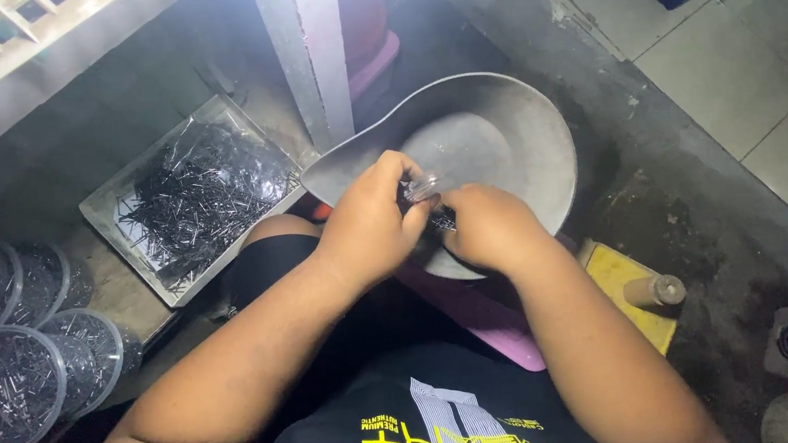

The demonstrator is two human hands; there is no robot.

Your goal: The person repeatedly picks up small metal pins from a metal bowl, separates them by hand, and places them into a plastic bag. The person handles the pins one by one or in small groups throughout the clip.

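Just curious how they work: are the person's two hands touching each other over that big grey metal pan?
Touching. The head view shows the left hand and right hand pressed together around a small bunch of thin dark metal pieces, no gap between them, above the pan.

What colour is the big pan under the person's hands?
The pan is dull grey metal, seen best in the head view, the only one.

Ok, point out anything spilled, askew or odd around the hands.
Nothing looks spilled. Both hands, left and right, pinch a small bunch of nails over the tilted metal pan. One oddity: a small bottle lies on its side on the yellow board.
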